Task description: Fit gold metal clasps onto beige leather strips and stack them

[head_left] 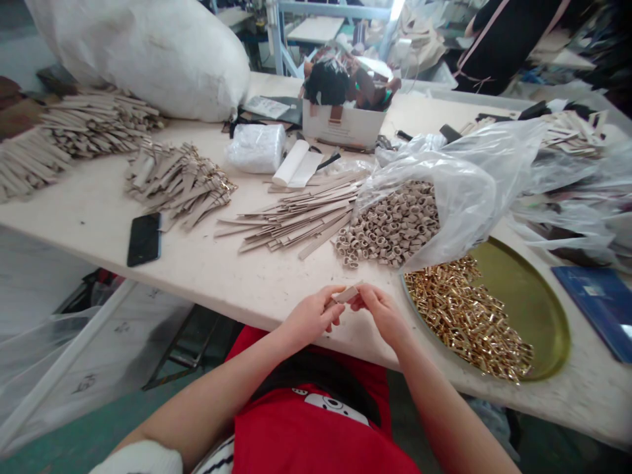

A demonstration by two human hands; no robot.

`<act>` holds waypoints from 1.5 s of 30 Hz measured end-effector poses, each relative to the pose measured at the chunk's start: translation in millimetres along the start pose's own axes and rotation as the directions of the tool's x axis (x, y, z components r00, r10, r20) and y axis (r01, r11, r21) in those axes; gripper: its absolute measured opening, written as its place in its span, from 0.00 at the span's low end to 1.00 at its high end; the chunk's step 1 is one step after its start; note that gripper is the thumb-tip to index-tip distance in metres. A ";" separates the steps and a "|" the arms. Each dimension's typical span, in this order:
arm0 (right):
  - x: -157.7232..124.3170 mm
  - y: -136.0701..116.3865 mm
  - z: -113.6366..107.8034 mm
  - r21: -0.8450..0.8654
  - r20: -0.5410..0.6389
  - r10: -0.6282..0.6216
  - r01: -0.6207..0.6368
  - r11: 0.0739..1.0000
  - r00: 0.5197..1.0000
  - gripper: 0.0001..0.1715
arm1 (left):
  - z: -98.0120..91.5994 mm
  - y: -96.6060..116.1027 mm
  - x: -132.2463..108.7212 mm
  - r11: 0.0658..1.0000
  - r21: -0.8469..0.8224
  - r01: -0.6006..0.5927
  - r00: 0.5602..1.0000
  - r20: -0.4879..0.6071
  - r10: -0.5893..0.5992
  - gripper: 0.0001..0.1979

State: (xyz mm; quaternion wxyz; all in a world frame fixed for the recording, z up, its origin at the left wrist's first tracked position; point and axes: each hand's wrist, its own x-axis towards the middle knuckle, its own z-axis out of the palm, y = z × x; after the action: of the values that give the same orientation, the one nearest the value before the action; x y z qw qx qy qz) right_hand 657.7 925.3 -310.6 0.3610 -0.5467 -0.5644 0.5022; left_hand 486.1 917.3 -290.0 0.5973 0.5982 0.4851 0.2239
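Close to the table's front edge, a short beige strap (347, 295) is pinched between my two hands. My left hand (323, 311) is closed around its lower left part. The fingers of my right hand (374, 304) grip its other end. Just beyond lie loose beige strips (296, 217) in a flat pile. Small beige loops (395, 224) spill from a clear plastic bag (464, 191). To the right, many gold metal buckles (459, 309) fill part of a round olive-green tray (540, 296). Whether a buckle is in my fingers is too small to tell.
A black phone (144, 239) lies on the left. Behind it are bundles of straps (175, 181) with gold ends. Farther back stand a large white sack (158, 59) and a white box (340, 128) of scraps. A blue folder (597, 306) is far right; a person (508, 39) is beyond.
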 end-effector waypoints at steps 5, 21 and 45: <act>49.2 8.9 -9.8 -0.623 -0.164 -0.221 0.073 0.779 0.961 0.09 | -0.1 -3.9 -1.7 0.998 0.060 0.033 0.996 -0.082 -0.028 0.16; -19.8 -13.4 15.1 0.551 -0.051 0.184 -0.126 0.825 0.982 0.11 | 0.8 6.6 -13.3 0.968 0.248 -0.026 0.980 -0.187 0.075 0.14; -40.3 -5.0 29.1 0.729 0.327 0.264 -0.420 0.540 0.907 0.11 | 3.7 11.2 -22.2 0.994 0.113 0.000 0.995 -0.096 0.011 0.11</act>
State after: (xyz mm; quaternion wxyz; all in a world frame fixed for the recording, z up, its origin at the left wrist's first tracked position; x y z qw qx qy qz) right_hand 634.3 881.3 -306.9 0.4056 -0.3850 -0.1982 0.8050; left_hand 483.2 898.6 -273.3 0.5379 0.6206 0.5236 0.2265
